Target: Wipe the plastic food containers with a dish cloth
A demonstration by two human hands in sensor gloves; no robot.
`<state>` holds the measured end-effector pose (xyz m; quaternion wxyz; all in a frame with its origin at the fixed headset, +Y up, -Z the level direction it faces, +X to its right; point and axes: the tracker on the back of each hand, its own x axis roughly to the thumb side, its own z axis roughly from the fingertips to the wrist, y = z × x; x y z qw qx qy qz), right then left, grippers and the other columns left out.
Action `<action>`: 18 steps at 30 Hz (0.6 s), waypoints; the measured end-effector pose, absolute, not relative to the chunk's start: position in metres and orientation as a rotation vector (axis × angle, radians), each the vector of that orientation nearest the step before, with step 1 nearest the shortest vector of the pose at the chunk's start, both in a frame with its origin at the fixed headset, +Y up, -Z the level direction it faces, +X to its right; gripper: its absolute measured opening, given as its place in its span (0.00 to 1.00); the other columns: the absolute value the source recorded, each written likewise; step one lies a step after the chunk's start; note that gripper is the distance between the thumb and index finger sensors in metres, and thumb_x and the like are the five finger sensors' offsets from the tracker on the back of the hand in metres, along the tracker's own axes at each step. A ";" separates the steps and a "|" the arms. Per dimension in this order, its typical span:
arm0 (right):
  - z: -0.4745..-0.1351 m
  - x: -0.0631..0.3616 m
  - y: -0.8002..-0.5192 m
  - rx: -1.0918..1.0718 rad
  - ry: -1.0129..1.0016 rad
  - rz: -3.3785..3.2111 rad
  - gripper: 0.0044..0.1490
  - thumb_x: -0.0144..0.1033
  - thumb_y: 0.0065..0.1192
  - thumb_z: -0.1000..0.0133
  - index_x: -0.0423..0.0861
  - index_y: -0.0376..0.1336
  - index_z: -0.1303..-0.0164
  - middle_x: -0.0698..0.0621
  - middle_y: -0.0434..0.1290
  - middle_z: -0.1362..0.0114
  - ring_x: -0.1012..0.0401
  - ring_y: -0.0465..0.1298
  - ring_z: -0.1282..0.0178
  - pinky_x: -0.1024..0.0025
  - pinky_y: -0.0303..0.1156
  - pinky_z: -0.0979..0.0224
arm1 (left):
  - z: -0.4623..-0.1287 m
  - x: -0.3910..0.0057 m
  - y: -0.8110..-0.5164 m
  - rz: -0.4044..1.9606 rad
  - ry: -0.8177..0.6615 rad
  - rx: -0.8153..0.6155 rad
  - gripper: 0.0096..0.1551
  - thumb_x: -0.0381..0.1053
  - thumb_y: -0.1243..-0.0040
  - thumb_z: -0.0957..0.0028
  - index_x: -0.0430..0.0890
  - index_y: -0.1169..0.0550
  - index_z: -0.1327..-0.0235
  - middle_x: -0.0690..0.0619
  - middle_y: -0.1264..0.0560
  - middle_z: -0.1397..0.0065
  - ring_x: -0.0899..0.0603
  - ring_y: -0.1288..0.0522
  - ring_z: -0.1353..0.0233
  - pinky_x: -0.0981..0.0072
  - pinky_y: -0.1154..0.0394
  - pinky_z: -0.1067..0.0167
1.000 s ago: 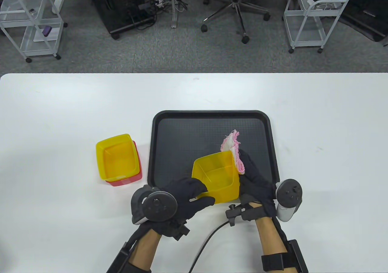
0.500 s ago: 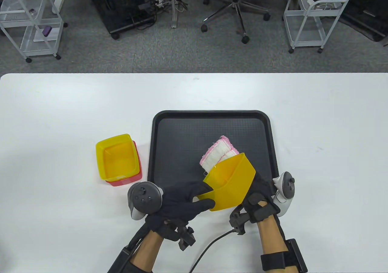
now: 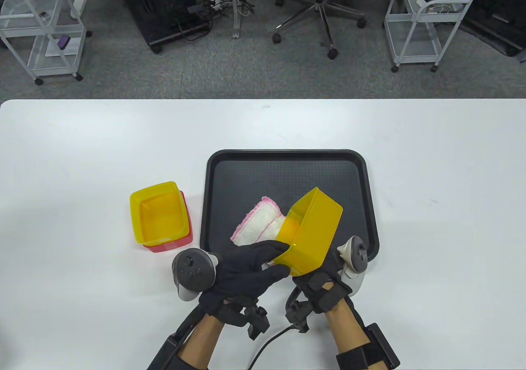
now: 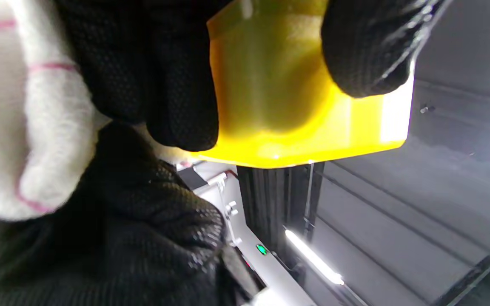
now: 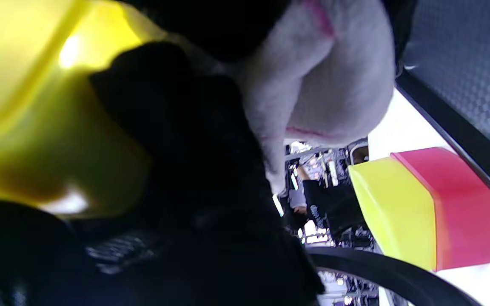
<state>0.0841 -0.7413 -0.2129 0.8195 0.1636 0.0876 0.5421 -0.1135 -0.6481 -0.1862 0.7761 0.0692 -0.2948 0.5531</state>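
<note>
Yellow container (image 3: 312, 232) held tipped over near-right part of black tray (image 3: 287, 156), open mouth facing far-left, long axis near-left to far-right. Left hand (image 3: 242, 273) grips its near-left rim. Right hand (image 3: 324, 285) under container, grip hidden: cannot tell. Dish cloth (image 3: 259, 228) at mouth, over tray. Yellow-in-red stack (image 3: 160, 218) left on counter (image 3: 82, 160), just beside tray edge; tray's far half bare.

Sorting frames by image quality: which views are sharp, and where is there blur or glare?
Table view: sharp, evenly lit. Left wrist view: yellow container has a blown-out white edge; cloth soft-focused. Right wrist view: blurred, with glare on the container.
</note>
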 end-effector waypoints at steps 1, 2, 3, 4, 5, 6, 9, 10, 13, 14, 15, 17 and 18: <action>-0.212 0.081 -0.742 0.334 0.199 1.174 0.30 0.19 0.58 0.46 0.48 0.62 0.32 0.47 0.70 0.24 0.40 0.71 0.27 0.39 0.68 0.32 | -0.184 -0.115 -0.647 1.137 -0.615 0.200 0.22 0.67 0.38 0.48 0.55 0.14 0.53 0.62 0.17 0.37 0.43 0.14 0.39 0.49 0.17 0.34; -0.211 0.079 -0.742 0.325 0.211 1.186 0.30 0.19 0.58 0.46 0.47 0.61 0.31 0.45 0.69 0.24 0.40 0.71 0.28 0.40 0.69 0.32 | -0.183 -0.115 -0.646 1.105 -0.599 0.230 0.22 0.67 0.38 0.48 0.55 0.14 0.53 0.61 0.17 0.37 0.43 0.13 0.40 0.49 0.17 0.35; -0.210 0.078 -0.743 0.314 0.232 1.202 0.31 0.19 0.58 0.46 0.46 0.60 0.30 0.44 0.67 0.23 0.40 0.70 0.28 0.40 0.69 0.32 | -0.180 -0.115 -0.646 1.061 -0.562 0.274 0.22 0.66 0.37 0.48 0.54 0.13 0.53 0.61 0.17 0.37 0.44 0.13 0.42 0.49 0.17 0.35; -0.209 0.077 -0.743 0.299 0.250 1.216 0.31 0.19 0.58 0.46 0.43 0.58 0.30 0.41 0.66 0.24 0.40 0.70 0.28 0.41 0.69 0.33 | -0.178 -0.114 -0.646 1.012 -0.525 0.318 0.22 0.66 0.36 0.48 0.54 0.13 0.53 0.60 0.17 0.38 0.44 0.13 0.43 0.49 0.17 0.35; -0.207 0.077 -0.744 0.277 0.270 1.233 0.32 0.19 0.58 0.46 0.41 0.58 0.29 0.39 0.66 0.24 0.39 0.71 0.29 0.41 0.70 0.34 | -0.177 -0.114 -0.645 0.952 -0.497 0.368 0.22 0.66 0.36 0.49 0.54 0.13 0.54 0.60 0.16 0.38 0.45 0.13 0.44 0.50 0.16 0.36; -0.205 0.077 -0.745 0.269 0.271 1.234 0.32 0.19 0.59 0.46 0.40 0.57 0.29 0.38 0.66 0.24 0.39 0.71 0.30 0.41 0.71 0.35 | -0.177 -0.113 -0.645 0.911 -0.481 0.387 0.21 0.66 0.36 0.49 0.54 0.13 0.54 0.59 0.16 0.38 0.46 0.12 0.44 0.50 0.16 0.36; -0.203 0.078 -0.745 0.219 0.272 1.247 0.33 0.19 0.59 0.47 0.37 0.56 0.29 0.35 0.65 0.25 0.38 0.71 0.31 0.40 0.71 0.36 | -0.175 -0.112 -0.645 0.780 -0.424 0.450 0.21 0.65 0.35 0.48 0.53 0.13 0.53 0.59 0.16 0.38 0.44 0.13 0.43 0.49 0.17 0.36; -0.203 0.080 -0.745 0.221 0.258 1.249 0.33 0.19 0.59 0.47 0.37 0.56 0.29 0.34 0.65 0.26 0.38 0.71 0.31 0.41 0.71 0.36 | -0.175 -0.112 -0.645 0.737 -0.405 0.472 0.21 0.64 0.35 0.48 0.52 0.13 0.53 0.58 0.16 0.38 0.44 0.13 0.43 0.48 0.17 0.36; -0.204 0.084 -0.742 0.209 0.232 1.218 0.33 0.19 0.59 0.47 0.38 0.55 0.29 0.33 0.63 0.25 0.38 0.71 0.31 0.41 0.72 0.36 | -0.178 -0.115 -0.648 0.593 -0.356 0.501 0.21 0.63 0.35 0.48 0.51 0.12 0.54 0.57 0.16 0.39 0.43 0.13 0.43 0.47 0.17 0.37; -0.204 0.086 -0.742 0.197 0.232 1.208 0.33 0.19 0.59 0.47 0.38 0.55 0.29 0.33 0.63 0.25 0.38 0.70 0.31 0.41 0.72 0.36 | -0.180 -0.117 -0.650 0.542 -0.335 0.501 0.21 0.63 0.35 0.48 0.51 0.12 0.54 0.56 0.16 0.39 0.42 0.13 0.43 0.46 0.17 0.37; -0.205 0.088 -0.742 0.188 0.225 1.194 0.34 0.19 0.59 0.46 0.37 0.55 0.28 0.33 0.63 0.25 0.37 0.70 0.31 0.41 0.72 0.36 | -0.182 -0.119 -0.653 0.485 -0.306 0.485 0.21 0.63 0.35 0.47 0.51 0.12 0.54 0.56 0.16 0.39 0.41 0.13 0.43 0.46 0.17 0.37; -0.206 0.094 -0.743 0.161 0.199 1.199 0.34 0.20 0.58 0.46 0.37 0.53 0.28 0.33 0.61 0.25 0.37 0.69 0.30 0.41 0.71 0.36 | -0.188 -0.123 -0.657 0.448 -0.300 0.445 0.21 0.64 0.36 0.48 0.52 0.12 0.55 0.57 0.15 0.41 0.41 0.12 0.44 0.46 0.16 0.38; -0.207 0.098 -0.743 0.146 0.156 1.201 0.34 0.20 0.58 0.46 0.37 0.53 0.28 0.33 0.61 0.24 0.37 0.69 0.30 0.41 0.71 0.36 | -0.191 -0.126 -0.660 0.467 -0.312 0.404 0.21 0.64 0.35 0.48 0.51 0.12 0.55 0.57 0.15 0.41 0.41 0.12 0.44 0.46 0.17 0.38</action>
